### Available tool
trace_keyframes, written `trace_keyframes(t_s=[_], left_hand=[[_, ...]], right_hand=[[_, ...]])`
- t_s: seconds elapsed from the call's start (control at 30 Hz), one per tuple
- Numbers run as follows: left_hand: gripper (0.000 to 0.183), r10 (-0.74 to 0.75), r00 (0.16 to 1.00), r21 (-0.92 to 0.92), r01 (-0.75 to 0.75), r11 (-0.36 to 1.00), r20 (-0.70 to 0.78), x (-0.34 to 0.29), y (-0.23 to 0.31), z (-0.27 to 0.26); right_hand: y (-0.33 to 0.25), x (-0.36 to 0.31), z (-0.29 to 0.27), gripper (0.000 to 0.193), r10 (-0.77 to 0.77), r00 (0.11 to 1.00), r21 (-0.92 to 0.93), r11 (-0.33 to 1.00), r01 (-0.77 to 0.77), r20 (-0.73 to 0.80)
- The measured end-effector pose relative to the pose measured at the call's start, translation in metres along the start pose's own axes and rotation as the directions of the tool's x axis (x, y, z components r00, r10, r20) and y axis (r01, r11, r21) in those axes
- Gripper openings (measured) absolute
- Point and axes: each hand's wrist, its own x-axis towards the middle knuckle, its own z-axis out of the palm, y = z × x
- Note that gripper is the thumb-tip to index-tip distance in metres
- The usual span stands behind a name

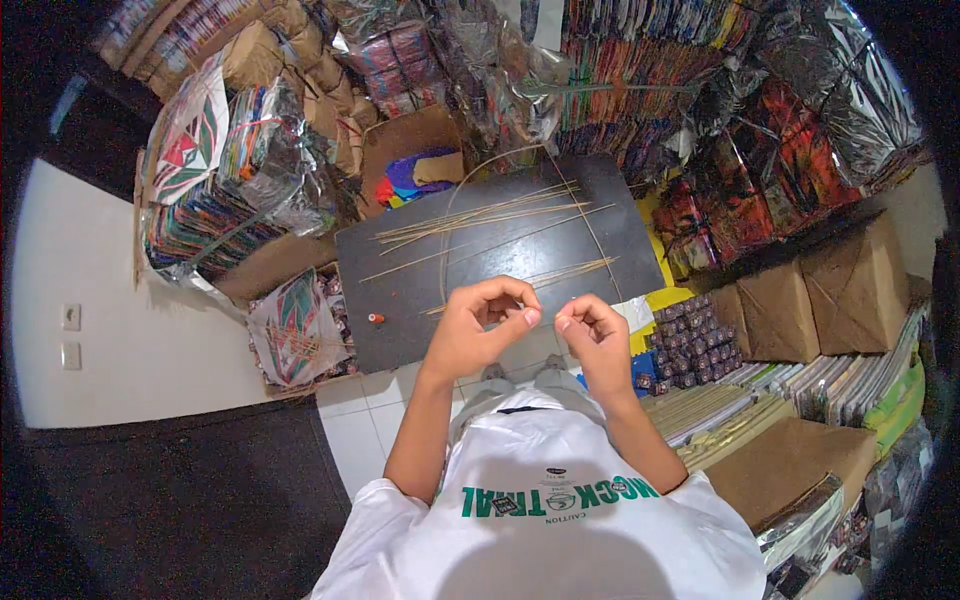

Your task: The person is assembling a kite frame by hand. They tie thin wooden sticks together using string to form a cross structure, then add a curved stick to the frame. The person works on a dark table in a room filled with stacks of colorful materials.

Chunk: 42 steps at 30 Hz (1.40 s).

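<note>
Both my hands are raised in front of my body, over the near edge of a dark table (400,325). My left hand (485,325) has thumb and forefinger closed in a pinch. A short distance to its right, my right hand (597,345) is pinched in the same way. Whatever lies between the fingertips is too fine to make out. Beyond them on the table are several thin bamboo sticks (480,221) and a frame of bent bamboo (447,215) with a straight stick (590,228). A small orange thread spool (376,319) lies at the left.
A cardboard box (415,135) with coloured pieces stands behind the table. Tall bundles of printed sheets (215,215) rise at the left, with more stacks (640,85) at the back. Brown paper packages (850,290) and piled small dark items (690,340) crowd the right side.
</note>
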Motion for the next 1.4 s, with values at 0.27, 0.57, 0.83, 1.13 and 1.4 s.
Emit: trace_keyframes(t_s=[0.27,0.57,0.83,1.13,1.4], left_hand=[[0.012,0.049,0.997,0.023,-0.048,0.999,-0.052,0.003,-0.003,0.005],[0.009,0.053,0.995,0.071,-0.047,0.996,-0.087,0.000,-0.002,0.016],[0.010,0.090,0.987,0.211,-0.061,0.976,-0.131,-0.003,0.000,0.022],[0.010,0.104,0.990,0.313,-0.070,0.947,-0.093,-0.006,-0.003,0.024],[0.012,0.048,0.999,0.140,-0.044,0.989,-0.021,-0.011,-0.004,0.024]], right_hand=[[0.002,-0.001,0.010,0.008,0.132,0.988,0.108,0.987,-0.123,-0.079],[-0.003,-0.006,0.015,0.010,0.140,0.990,0.177,0.974,-0.140,0.012],[-0.003,-0.009,0.015,0.011,0.165,0.986,0.229,0.961,-0.154,-0.031],[-0.005,-0.011,0.014,0.008,0.175,0.984,0.300,0.941,-0.158,-0.029],[0.000,-0.012,0.009,0.009,0.143,0.989,0.260,0.955,-0.145,0.026]])
